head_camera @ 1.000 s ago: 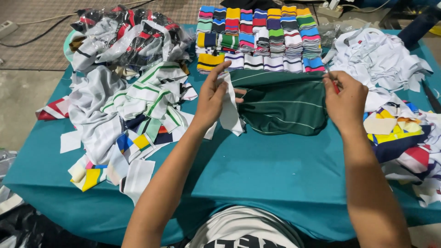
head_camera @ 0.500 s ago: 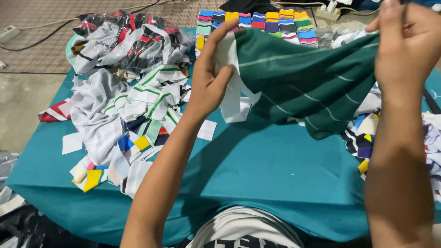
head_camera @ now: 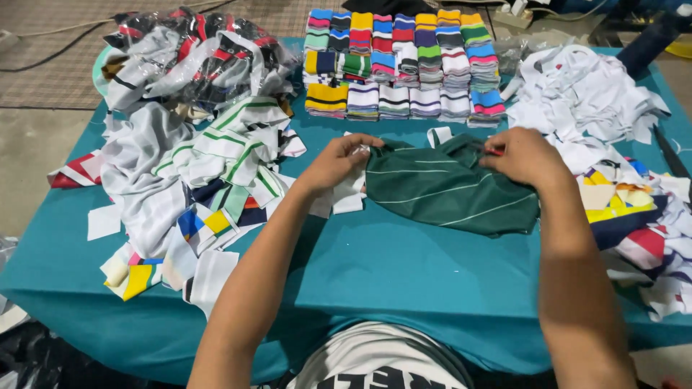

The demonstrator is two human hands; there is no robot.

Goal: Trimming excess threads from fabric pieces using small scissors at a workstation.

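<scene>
Fingers (head_camera: 358,149) of the left hand (head_camera: 337,162) pinch the left edge of a dark green striped fabric piece (head_camera: 447,189), together with a bit of white cloth; the fingers of the right hand (head_camera: 525,155) are pressed together, pinching its upper right edge, where something small and red shows at the fingertips. Half a second ago both hands held the green piece raised and stretched in the air, the right hand high at the frame's corner; now it lies on the teal table cover (head_camera: 389,281), bunched, with both hands lowered onto it. Its long axis runs left to right across the table, thin pale stripes slanting slightly upward to the right. Just beyond the green piece stand rows of folded striped collars (head_camera: 404,61) in many colours. Left of it sprawls a heap of white and striped fabric (head_camera: 187,158); right of it, a pile of white scraps (head_camera: 584,94) and multicoloured pieces (head_camera: 634,216). Bare floor and a woven mat (head_camera: 65,65) lie beyond the table's left side.
</scene>
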